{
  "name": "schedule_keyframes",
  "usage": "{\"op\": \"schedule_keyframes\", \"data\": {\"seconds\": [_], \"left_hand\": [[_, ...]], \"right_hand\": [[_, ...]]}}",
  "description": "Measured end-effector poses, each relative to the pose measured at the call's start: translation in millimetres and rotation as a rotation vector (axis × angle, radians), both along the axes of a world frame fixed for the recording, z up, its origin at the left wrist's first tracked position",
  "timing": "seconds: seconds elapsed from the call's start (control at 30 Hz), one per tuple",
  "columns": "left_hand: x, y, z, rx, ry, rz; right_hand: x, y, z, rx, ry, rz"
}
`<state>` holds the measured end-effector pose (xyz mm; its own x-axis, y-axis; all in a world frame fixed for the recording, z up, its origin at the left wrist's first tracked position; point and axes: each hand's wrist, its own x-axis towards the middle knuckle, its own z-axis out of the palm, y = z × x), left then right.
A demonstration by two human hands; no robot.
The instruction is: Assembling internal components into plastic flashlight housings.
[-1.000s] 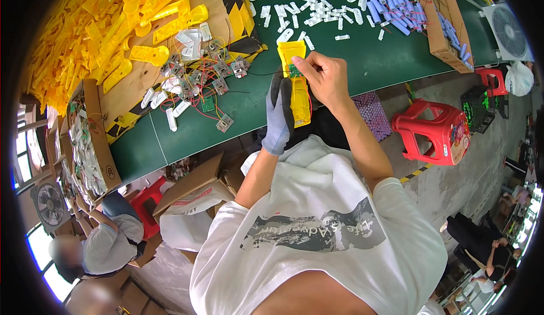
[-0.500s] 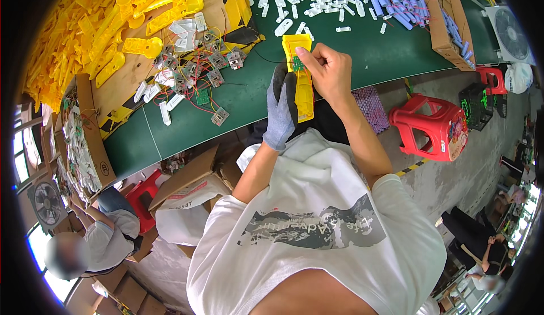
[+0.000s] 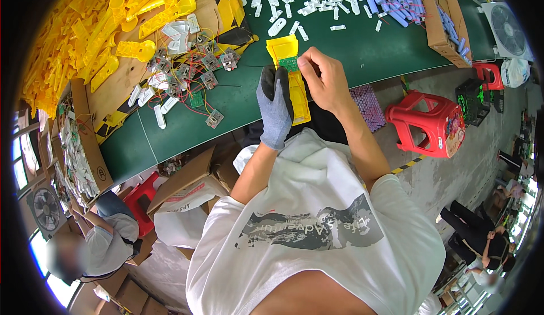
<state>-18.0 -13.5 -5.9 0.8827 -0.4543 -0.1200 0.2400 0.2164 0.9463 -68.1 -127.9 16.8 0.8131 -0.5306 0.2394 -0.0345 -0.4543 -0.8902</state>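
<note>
A long yellow plastic housing (image 3: 298, 96) is held over the near edge of the green table, its open side up. My left hand (image 3: 276, 111), in a grey glove with dark fingers, grips it along the left side. A green circuit board (image 3: 288, 64) lies across the upper part of the housing, and a thin dark wire runs out to its left. My right hand (image 3: 327, 82), bare, is curled with thumb and forefinger together at the board's right edge. Whatever they may pinch is too small to make out.
Yellow housings (image 3: 102, 23) are heaped at the far left. Wired metal-and-board parts (image 3: 187, 71) lie left of my hands, white plastic pieces (image 3: 309, 3) beyond them. Purple cylindrical cells (image 3: 396, 0) lie beside a cardboard box (image 3: 439, 26). A red stool (image 3: 425, 122) stands at right.
The housing has shifted slightly left and tilted. My right thumb has drawn back from over the board to its right edge, so more of the board shows.
</note>
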Motion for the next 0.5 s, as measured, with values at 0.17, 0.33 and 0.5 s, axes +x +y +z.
{"op": "schedule_keyframes", "data": {"seconds": [0.17, 0.33, 0.5], "left_hand": [[-1, 4, 3, -0.119, 0.091, -0.003], [-3, 4, 0, -0.073, -0.021, -0.044], [-5, 7, 1, -0.14, 0.025, -0.071]], "right_hand": [[-1, 7, -5, 0.006, 0.027, 0.029], [-5, 11, -4, 0.085, 0.057, 0.011], [-8, 9, -3, 0.145, 0.082, 0.063]]}}
